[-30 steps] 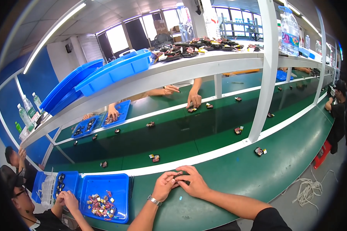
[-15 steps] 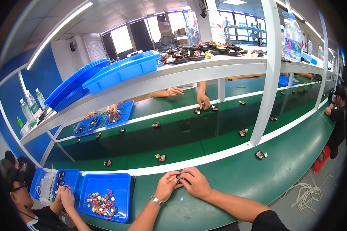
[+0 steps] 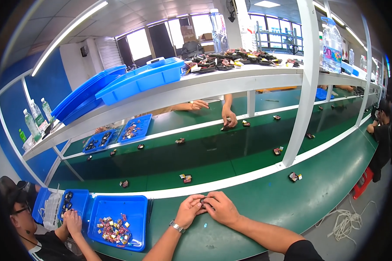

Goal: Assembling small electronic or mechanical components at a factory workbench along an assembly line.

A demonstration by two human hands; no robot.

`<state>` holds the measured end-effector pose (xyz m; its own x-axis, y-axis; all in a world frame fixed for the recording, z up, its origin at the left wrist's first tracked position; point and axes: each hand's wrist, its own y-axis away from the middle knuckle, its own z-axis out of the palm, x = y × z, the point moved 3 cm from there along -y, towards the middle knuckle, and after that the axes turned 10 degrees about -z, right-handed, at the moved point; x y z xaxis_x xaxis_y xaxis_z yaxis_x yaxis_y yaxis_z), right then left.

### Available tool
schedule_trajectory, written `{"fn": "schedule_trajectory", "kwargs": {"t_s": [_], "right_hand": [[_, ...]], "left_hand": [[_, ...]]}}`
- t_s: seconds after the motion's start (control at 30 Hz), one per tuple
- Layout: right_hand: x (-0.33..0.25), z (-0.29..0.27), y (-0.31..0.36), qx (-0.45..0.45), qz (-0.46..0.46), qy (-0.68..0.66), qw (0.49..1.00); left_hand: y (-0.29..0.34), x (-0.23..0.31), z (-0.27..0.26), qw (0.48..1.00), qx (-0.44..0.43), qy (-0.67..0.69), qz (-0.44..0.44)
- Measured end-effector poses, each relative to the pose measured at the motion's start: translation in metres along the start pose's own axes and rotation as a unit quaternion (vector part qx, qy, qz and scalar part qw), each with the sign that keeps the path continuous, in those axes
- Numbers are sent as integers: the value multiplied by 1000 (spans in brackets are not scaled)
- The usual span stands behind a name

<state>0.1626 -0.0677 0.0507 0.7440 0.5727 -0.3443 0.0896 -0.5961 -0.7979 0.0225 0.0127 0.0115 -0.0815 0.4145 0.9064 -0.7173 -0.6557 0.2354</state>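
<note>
Both of my hands meet over the green tabletop, just in front of the white rail. My left hand (image 3: 190, 210), with a metal watch at its wrist, pinches one side of a small black part (image 3: 203, 202). From the other side my right hand (image 3: 222, 208) closes over the same part, and its fingers cover most of it, so its exact kind cannot be made out. A tiny light-blue scrap (image 3: 205, 225) lies on the table below my hands. To the right rests a small black piece with red wires and a yellow-white label (image 3: 295, 177).
A blue tray (image 3: 144, 217) with several small wired pieces stands to my left, beside a seated co-worker (image 3: 24, 217). Beyond the white rail (image 3: 170, 192), a dark green belt (image 3: 213, 150) carries more pieces. A white post (image 3: 304, 87) rises at right; a shelf (image 3: 204, 85) crosses above.
Pieces on the belt have shifted slightly to the right. My hands stay together, with small finger movements around the black part. Across the belt, another person's hand has come down onto a piece.
</note>
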Motion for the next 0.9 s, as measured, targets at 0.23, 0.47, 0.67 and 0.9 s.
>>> {"fn": "schedule_trajectory", "kwargs": {"t_s": [0.23,0.47,0.67,0.9], "right_hand": [[3,4,2,1,-1,17,1000],[3,6,2,6,-15,-2,1000],[16,6,3,29,191,-216,957],[25,3,4,10,224,-229,947]], "left_hand": [[-2,-2,1,1000,9,-19,-4],[0,-2,5,996,71,-43,16],[-1,-6,3,988,109,-100,44],[-1,-3,8,988,74,-121,53]]}}
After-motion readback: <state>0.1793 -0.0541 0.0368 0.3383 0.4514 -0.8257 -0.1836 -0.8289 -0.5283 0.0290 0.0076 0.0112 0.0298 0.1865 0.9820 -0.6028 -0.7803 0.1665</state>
